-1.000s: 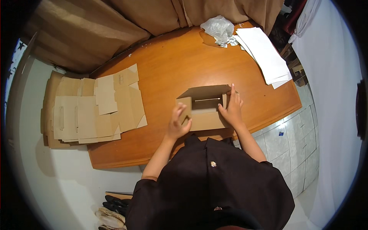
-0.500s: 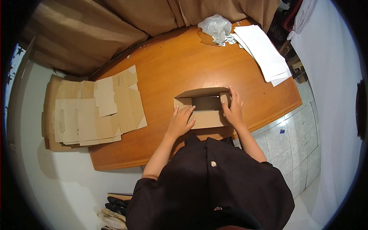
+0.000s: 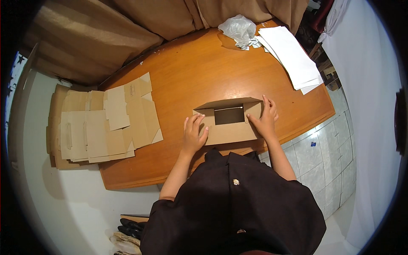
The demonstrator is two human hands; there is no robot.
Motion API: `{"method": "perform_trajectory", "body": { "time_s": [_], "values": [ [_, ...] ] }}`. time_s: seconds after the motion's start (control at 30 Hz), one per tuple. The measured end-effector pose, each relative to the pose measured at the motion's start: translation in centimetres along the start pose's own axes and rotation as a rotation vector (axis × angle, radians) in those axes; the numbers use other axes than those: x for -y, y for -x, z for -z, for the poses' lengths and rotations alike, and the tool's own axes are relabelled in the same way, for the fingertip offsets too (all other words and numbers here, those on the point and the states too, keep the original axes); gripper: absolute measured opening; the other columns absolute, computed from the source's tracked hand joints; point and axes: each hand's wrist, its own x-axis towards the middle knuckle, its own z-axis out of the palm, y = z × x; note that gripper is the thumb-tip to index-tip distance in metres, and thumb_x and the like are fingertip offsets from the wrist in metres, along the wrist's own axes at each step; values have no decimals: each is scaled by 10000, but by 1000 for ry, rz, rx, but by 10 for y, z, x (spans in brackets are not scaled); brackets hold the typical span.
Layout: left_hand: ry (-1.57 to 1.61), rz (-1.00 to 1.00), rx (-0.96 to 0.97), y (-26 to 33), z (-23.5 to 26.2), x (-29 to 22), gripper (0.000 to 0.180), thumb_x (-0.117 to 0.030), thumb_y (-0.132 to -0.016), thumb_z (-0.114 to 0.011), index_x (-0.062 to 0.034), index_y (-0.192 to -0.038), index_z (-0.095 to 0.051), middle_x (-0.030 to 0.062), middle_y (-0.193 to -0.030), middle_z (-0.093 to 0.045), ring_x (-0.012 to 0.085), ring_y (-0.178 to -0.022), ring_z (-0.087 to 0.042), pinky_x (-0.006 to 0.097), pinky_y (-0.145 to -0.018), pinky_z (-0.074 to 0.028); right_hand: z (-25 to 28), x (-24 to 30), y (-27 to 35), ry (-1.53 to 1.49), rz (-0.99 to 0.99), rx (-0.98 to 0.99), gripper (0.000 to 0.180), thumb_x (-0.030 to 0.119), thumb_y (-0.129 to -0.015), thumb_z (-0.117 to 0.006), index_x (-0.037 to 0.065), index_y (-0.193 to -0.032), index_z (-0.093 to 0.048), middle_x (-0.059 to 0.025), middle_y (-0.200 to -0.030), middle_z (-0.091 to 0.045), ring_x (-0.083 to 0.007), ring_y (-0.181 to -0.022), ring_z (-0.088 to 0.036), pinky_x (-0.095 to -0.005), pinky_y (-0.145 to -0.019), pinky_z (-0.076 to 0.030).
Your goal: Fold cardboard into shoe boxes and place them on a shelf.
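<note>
A brown cardboard box (image 3: pixel 231 134) stands near the table's front edge, right in front of me. Its far flap is raised, while the near flap and the two side flaps lie around a dark rectangular opening. My left hand (image 3: pixel 195 135) is closed around the box's left side, fingers along the outer edge and thumb toward the front. On the opposite side, my right hand (image 3: pixel 266 120) grips the box, its thumb on the right flap and its fingers at the far right corner. Part of each side is hidden by the hands.
Flattened cardboard boxes (image 3: pixel 102 123) lie stacked at the table's left end. White paper sheets (image 3: pixel 291 55) and a clear plastic bag (image 3: pixel 239 30) sit at the far right. A brown curtain (image 3: pixel 140 21) hangs behind the wooden table (image 3: pixel 187 72).
The side flaps and near flap have folded inward, narrowing the opening. My left hand has shifted left to the box's side, and my right hand slightly right.
</note>
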Motion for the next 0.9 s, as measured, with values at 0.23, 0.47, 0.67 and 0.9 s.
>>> {"method": "perform_trajectory", "body": {
  "time_s": [0.23,0.47,0.67,0.9],
  "values": [
    [16,-10,1,-1,-3,-3,397,-104,-769,-615,-34,-1146,-512,163,-1137,-510,336,-1064,-485,420,-938,-362,-1,2,2,103,-30,30,863,324,-641,-762,163,-1361,-315,-204,-1319,-315,-345,-1241,-300,-522,-995,-182],
    [47,63,-47,0,0,3,417,-106,-763,-619,-66,-1164,-510,152,-1158,-496,337,-1073,-478,443,-956,-351,0,3,1,119,-6,29,809,305,-650,-756,194,-1338,-346,-189,-1315,-321,-355,-1227,-320,-586,-971,-206],
    [63,84,-109,-14,5,4,443,-86,-778,-607,-36,-1200,-482,183,-1193,-468,352,-1093,-462,410,-950,-362,3,2,0,14,-25,67,684,331,-687,-708,189,-1292,-423,-158,-1302,-360,-322,-1221,-330,-537,-989,-185],
    [242,382,-126,-29,-8,11,529,-222,-858,-569,-21,-1309,-378,200,-1311,-354,337,-1242,-335,401,-1027,-289,1,-15,-12,-316,-177,75,422,369,-769,-642,160,-1126,-554,-84,-1182,-476,-259,-1176,-375,-430,-995,-192]
  ]
}}
